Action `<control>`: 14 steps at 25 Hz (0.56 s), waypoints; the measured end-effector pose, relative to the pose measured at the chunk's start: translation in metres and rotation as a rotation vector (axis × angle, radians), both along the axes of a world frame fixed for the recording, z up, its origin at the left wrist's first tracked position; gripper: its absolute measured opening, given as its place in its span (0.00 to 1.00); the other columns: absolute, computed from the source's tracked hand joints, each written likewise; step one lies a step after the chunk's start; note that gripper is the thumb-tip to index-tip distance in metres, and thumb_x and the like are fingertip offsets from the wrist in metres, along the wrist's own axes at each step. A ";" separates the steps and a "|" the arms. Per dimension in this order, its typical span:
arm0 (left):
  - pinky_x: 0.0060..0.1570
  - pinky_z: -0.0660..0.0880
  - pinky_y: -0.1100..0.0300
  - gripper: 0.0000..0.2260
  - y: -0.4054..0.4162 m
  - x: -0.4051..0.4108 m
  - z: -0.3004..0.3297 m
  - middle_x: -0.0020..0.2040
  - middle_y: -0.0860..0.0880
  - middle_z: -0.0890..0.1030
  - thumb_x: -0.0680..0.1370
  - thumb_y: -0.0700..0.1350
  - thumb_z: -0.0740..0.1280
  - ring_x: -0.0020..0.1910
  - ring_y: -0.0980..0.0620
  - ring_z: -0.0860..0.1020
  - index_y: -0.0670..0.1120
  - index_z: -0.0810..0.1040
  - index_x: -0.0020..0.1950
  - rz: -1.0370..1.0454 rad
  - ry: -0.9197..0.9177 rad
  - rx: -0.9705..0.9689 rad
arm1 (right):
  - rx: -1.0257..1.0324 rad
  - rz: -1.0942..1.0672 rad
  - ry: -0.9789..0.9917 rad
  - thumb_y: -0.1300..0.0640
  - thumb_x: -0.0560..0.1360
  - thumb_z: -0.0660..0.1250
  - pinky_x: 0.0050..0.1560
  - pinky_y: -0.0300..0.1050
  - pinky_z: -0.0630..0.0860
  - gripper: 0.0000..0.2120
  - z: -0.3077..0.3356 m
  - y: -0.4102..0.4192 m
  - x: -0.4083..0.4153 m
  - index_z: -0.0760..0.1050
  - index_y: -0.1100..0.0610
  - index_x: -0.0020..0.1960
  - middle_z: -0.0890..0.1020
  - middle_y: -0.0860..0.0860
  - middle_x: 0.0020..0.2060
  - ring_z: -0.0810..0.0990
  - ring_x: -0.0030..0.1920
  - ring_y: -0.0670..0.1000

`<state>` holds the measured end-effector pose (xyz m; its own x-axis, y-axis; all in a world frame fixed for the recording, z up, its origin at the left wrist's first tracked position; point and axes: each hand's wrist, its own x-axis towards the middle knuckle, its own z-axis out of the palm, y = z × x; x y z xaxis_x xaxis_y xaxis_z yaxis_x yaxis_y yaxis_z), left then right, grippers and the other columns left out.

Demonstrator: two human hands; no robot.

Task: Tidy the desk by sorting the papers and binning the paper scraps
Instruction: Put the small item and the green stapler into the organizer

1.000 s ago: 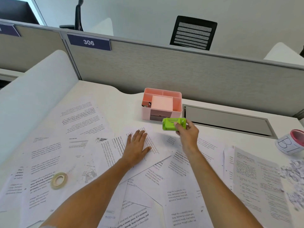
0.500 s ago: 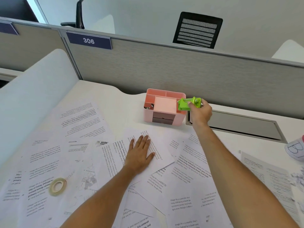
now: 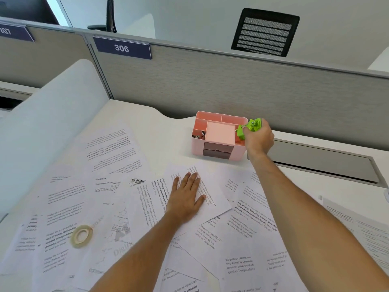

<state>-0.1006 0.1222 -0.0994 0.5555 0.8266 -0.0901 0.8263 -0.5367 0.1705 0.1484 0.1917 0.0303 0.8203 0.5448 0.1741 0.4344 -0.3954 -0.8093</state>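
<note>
Printed papers (image 3: 117, 186) lie scattered and overlapping over the white desk (image 3: 166, 140). My left hand (image 3: 187, 197) rests flat, fingers apart, on a tilted sheet (image 3: 212, 186) in the middle. My right hand (image 3: 257, 140) grips a small green stapler (image 3: 249, 127) and holds it tilted at the right-hand compartment of the pink desk organiser (image 3: 210, 152). One end of the stapler dips inside the organiser's rim. No paper scraps are in view.
A roll of clear tape (image 3: 81, 236) lies on the papers at the left. A grey partition (image 3: 210, 87) labelled 306 backs the desk, with a grey cable tray lid (image 3: 320, 163) on the right. A white curved divider (image 3: 48, 127) bounds the left side.
My right hand has carried the green stapler up from the papers to the organiser's right side and tipped it into the compartment. My left hand stays flat on the sheet.
</note>
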 end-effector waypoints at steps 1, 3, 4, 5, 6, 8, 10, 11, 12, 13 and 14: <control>0.77 0.40 0.45 0.33 0.000 0.000 0.000 0.80 0.51 0.46 0.78 0.64 0.37 0.79 0.52 0.42 0.48 0.46 0.79 0.001 -0.002 -0.002 | -0.010 -0.010 -0.015 0.51 0.68 0.74 0.48 0.46 0.72 0.16 0.000 0.001 0.000 0.76 0.55 0.52 0.83 0.52 0.49 0.79 0.50 0.56; 0.77 0.40 0.45 0.33 0.000 0.000 0.001 0.80 0.51 0.47 0.78 0.64 0.37 0.79 0.52 0.42 0.48 0.46 0.79 0.000 -0.002 -0.005 | -0.030 -0.032 -0.043 0.51 0.68 0.73 0.47 0.46 0.72 0.17 -0.001 0.002 -0.002 0.76 0.56 0.54 0.82 0.53 0.51 0.80 0.51 0.56; 0.76 0.40 0.45 0.33 0.000 0.000 0.001 0.80 0.51 0.47 0.78 0.64 0.37 0.79 0.52 0.42 0.48 0.46 0.79 0.000 -0.003 -0.006 | -0.040 -0.041 -0.058 0.51 0.68 0.73 0.48 0.46 0.72 0.18 -0.001 0.002 -0.004 0.75 0.56 0.55 0.82 0.53 0.51 0.79 0.52 0.57; 0.76 0.40 0.45 0.33 0.000 0.000 0.002 0.80 0.51 0.47 0.78 0.64 0.37 0.79 0.52 0.42 0.48 0.46 0.79 0.000 -0.005 -0.006 | -0.052 -0.047 -0.075 0.51 0.68 0.72 0.49 0.47 0.72 0.19 -0.001 0.002 -0.006 0.75 0.56 0.56 0.82 0.53 0.52 0.79 0.52 0.57; 0.76 0.40 0.45 0.33 0.000 0.000 0.002 0.80 0.51 0.47 0.79 0.64 0.38 0.79 0.52 0.42 0.48 0.46 0.79 0.000 -0.007 -0.006 | -0.066 -0.048 -0.094 0.52 0.67 0.71 0.49 0.49 0.73 0.19 -0.002 0.002 -0.008 0.75 0.56 0.56 0.81 0.54 0.52 0.79 0.52 0.58; 0.77 0.40 0.45 0.33 0.000 0.000 0.001 0.80 0.51 0.47 0.79 0.64 0.38 0.79 0.52 0.42 0.48 0.47 0.79 0.002 -0.009 -0.007 | -0.106 -0.035 -0.135 0.54 0.67 0.70 0.50 0.52 0.74 0.20 -0.004 0.001 -0.013 0.75 0.57 0.58 0.80 0.55 0.52 0.79 0.52 0.60; 0.77 0.41 0.45 0.32 0.000 0.000 0.000 0.80 0.51 0.47 0.79 0.64 0.38 0.79 0.52 0.43 0.49 0.47 0.79 0.004 -0.011 -0.005 | -0.153 -0.004 -0.180 0.54 0.68 0.70 0.50 0.52 0.73 0.21 -0.010 0.000 -0.018 0.74 0.58 0.59 0.80 0.57 0.53 0.79 0.51 0.60; 0.77 0.41 0.44 0.32 0.000 0.000 -0.001 0.80 0.51 0.48 0.79 0.64 0.38 0.79 0.52 0.43 0.49 0.47 0.79 0.004 -0.010 -0.002 | -0.178 0.014 -0.209 0.54 0.69 0.70 0.50 0.51 0.72 0.20 -0.014 0.000 -0.020 0.74 0.58 0.59 0.80 0.57 0.52 0.78 0.51 0.60; 0.77 0.42 0.44 0.32 0.001 0.000 -0.001 0.80 0.51 0.48 0.79 0.64 0.38 0.79 0.51 0.43 0.49 0.48 0.79 0.005 -0.009 -0.001 | -0.203 0.032 -0.241 0.54 0.70 0.70 0.50 0.51 0.71 0.20 -0.018 0.000 -0.021 0.74 0.58 0.59 0.80 0.57 0.52 0.78 0.51 0.60; 0.76 0.41 0.44 0.32 0.001 0.000 -0.002 0.80 0.51 0.49 0.79 0.64 0.39 0.79 0.51 0.44 0.48 0.48 0.79 0.008 -0.006 -0.002 | -0.225 0.044 -0.267 0.53 0.71 0.70 0.50 0.51 0.71 0.19 -0.022 0.000 -0.023 0.74 0.58 0.60 0.80 0.57 0.52 0.78 0.52 0.60; 0.76 0.41 0.44 0.33 0.001 0.001 -0.002 0.80 0.50 0.49 0.79 0.64 0.39 0.79 0.51 0.44 0.48 0.48 0.79 0.010 -0.005 -0.003 | -0.239 0.051 -0.282 0.52 0.72 0.70 0.51 0.52 0.71 0.19 -0.024 0.000 -0.023 0.74 0.58 0.60 0.81 0.57 0.52 0.77 0.53 0.59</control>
